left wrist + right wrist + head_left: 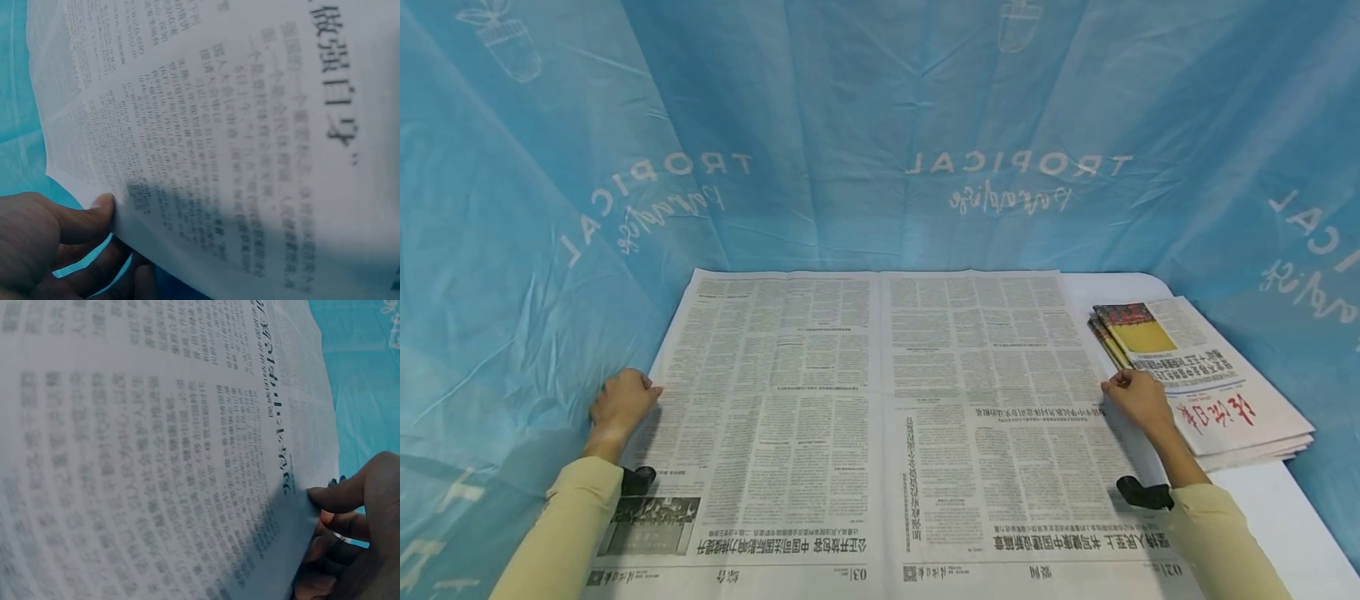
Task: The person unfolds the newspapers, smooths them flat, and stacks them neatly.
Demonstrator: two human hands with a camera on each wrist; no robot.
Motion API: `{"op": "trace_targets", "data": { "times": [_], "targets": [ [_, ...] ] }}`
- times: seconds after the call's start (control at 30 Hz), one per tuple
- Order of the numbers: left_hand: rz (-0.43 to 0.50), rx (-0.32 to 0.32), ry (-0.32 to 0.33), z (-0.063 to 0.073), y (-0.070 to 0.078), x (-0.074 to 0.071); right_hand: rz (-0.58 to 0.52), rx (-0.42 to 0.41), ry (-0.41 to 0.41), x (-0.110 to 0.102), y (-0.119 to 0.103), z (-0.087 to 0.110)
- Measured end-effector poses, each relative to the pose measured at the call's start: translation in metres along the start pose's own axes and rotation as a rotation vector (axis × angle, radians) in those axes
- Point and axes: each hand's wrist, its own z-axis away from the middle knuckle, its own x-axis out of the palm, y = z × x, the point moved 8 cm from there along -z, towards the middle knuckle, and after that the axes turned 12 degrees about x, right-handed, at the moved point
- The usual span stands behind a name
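An unfolded newspaper sheet (880,417) lies spread over the white table, its print upside down in the head view. At its left edge my left hand (623,404) pinches the paper. In the left wrist view the thumb of the left hand (56,231) lies on top of the sheet (187,156), with fingers curled beneath. My right hand (1141,400) pinches the opposite edge. The right wrist view shows the thumb of the right hand (356,512) pressing the margin of the sheet (144,456), its other fingers bent under the edge.
To the right lies a stack of folded newspapers (1240,417) with a colour picture on top, close beside my right hand. White table surface (1285,508) shows along the right side. A blue printed curtain (880,125) surrounds the table at the back and sides.
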Motion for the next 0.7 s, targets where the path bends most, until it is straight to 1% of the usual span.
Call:
{"op": "trace_targets", "data": {
  "times": [0.17, 0.3, 0.53, 0.7],
  "targets": [
    [-0.05, 0.009, -0.034, -0.0053, 0.0004, -0.0001, 0.029, 0.013, -0.041, 0.0002, -0.0001, 0.0001],
    [-0.084, 0.006, -0.055, -0.0075, -0.0006, -0.0004, 0.034, 0.019, -0.044, 0.0007, -0.0001, -0.0013],
    [-0.082, -0.019, -0.089, -0.0073, -0.002, 0.0004, 0.018, 0.008, -0.02, -0.0015, -0.0018, -0.0009],
    [-0.069, -0.008, -0.108, -0.0071, -0.0018, -0.0002, 0.023, 0.019, -0.024, -0.0003, -0.0007, 0.0013]
  ]
}}
